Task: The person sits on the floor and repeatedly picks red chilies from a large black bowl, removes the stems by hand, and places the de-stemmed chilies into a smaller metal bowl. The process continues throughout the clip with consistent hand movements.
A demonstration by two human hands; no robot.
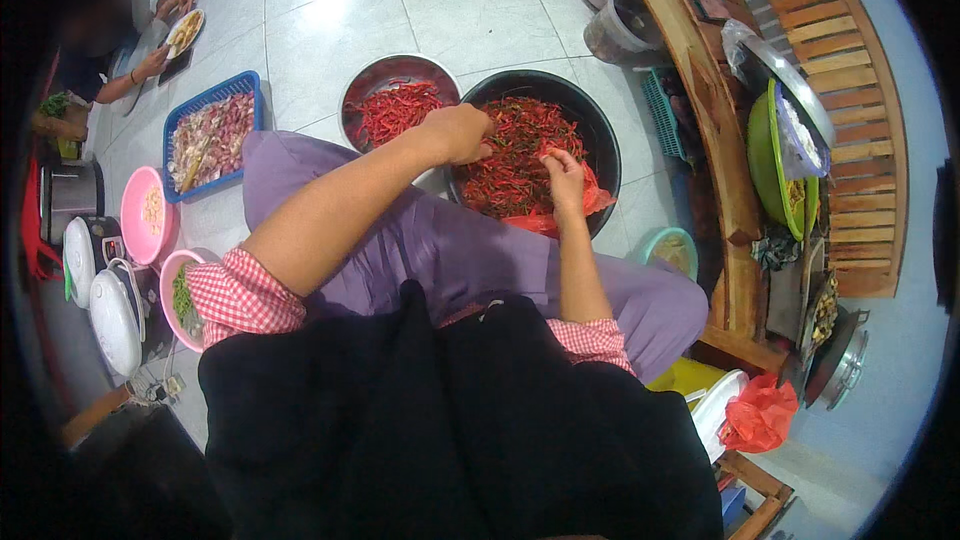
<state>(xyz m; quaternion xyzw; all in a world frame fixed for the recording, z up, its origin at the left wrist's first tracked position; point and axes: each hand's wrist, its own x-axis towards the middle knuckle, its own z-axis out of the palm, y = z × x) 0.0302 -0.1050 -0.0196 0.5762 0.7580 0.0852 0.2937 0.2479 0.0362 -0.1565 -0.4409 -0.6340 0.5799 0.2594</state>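
Note:
My left hand (456, 135) reaches over the left side of a black basin (609, 157), its fingers bent down towards the chilies; whether it holds one is hidden. Red chili peppers (517, 127), many with green stems, fill this basin. Over its right half, my right hand (564, 172) pinches a small red chili between thumb and fingertips. A red plastic bag (596, 199) lies crumpled inside the basin's near right edge, partly behind the right wrist. Touching or very close on the left stands a steel bowl (351, 90) with red chilies that look stemless.
A blue basket (257, 101) of shallots stands left, near pink bowls (142, 240) and rice cookers (116, 322). At upper left another person's hand holds a plate (186, 34) of food. A wooden bench (705, 90) runs along the right, beside a clear bucket (622, 26) and green basket (660, 112).

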